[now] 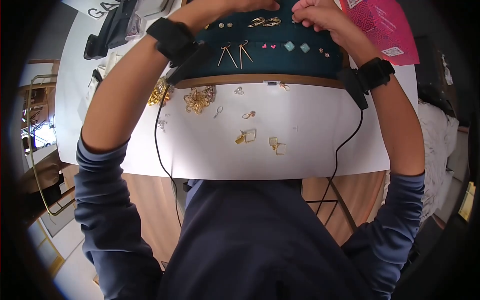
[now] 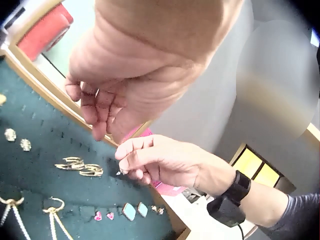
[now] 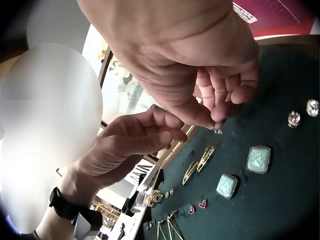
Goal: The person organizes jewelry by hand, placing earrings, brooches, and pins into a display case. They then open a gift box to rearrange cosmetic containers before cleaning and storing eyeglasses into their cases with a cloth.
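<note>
Between thumb and fingertips my right hand [image 1: 324, 20] pinches a small sparkling earring [image 3: 218, 131], close over the dark green padded jewelry tray [image 1: 200, 67]. Across from it, my left hand [image 3: 132, 142] hovers above the tray with loosely bent fingers and nothing showing in them. Gold hoop earrings [image 2: 80, 166] sit in the pad just below the hands. Turquoise square earrings [image 3: 258, 160], pink heart studs [image 1: 268, 46] and long gold bar earrings [image 1: 233, 54] form the nearer row. Clear crystal studs [image 1: 324, 52] are at its right end.
On the white table [image 1: 200, 155], in front of the tray's wooden rim [image 1: 225, 80], lie a gold flower-shaped piece [image 1: 199, 100], square gold earrings [image 1: 277, 146], rings [image 1: 249, 115] and other small jewelry. A pink printed sheet [image 1: 385, 30] lies to the right. Cables hang from both wrist cameras.
</note>
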Demonstrator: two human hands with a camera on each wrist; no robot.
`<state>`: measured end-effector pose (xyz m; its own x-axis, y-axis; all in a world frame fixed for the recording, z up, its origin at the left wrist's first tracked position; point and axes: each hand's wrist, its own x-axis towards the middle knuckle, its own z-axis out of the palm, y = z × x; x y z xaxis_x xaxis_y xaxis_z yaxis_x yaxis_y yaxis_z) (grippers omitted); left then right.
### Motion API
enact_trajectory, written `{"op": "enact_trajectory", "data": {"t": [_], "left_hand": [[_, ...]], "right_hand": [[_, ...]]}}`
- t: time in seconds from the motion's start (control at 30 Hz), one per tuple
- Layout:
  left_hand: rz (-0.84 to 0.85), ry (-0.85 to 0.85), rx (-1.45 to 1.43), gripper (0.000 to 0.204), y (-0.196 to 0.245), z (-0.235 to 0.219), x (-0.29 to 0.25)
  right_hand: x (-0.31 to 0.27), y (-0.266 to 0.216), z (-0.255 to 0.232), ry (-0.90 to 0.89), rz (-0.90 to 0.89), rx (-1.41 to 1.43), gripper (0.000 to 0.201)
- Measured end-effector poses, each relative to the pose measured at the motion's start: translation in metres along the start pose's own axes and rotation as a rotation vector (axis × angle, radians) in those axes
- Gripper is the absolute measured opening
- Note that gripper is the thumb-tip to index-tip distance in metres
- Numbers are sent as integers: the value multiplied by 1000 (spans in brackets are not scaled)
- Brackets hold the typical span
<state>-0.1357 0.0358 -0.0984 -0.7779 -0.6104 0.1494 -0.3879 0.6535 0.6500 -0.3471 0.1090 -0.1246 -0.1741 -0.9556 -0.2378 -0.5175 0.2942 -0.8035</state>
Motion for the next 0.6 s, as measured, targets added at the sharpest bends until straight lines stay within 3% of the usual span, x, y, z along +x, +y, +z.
{"op": "enact_trajectory", "data": {"t": [0.2, 0.37, 0.47, 0.6], "left_hand": [[-13, 42, -90, 32, -20, 29, 14], [-45, 67, -26, 33, -20, 34, 14], [-59, 58, -120, 33, -23, 35, 10], [-97, 51, -188, 31, -20, 35, 7]], "right_hand": [[1, 3, 10, 13, 12, 7, 4], [-4, -7, 17, 2, -35, -38, 6], [-15, -23, 20, 64, -18, -292, 9], [-14, -12, 15, -10, -237, -286, 14]]}}
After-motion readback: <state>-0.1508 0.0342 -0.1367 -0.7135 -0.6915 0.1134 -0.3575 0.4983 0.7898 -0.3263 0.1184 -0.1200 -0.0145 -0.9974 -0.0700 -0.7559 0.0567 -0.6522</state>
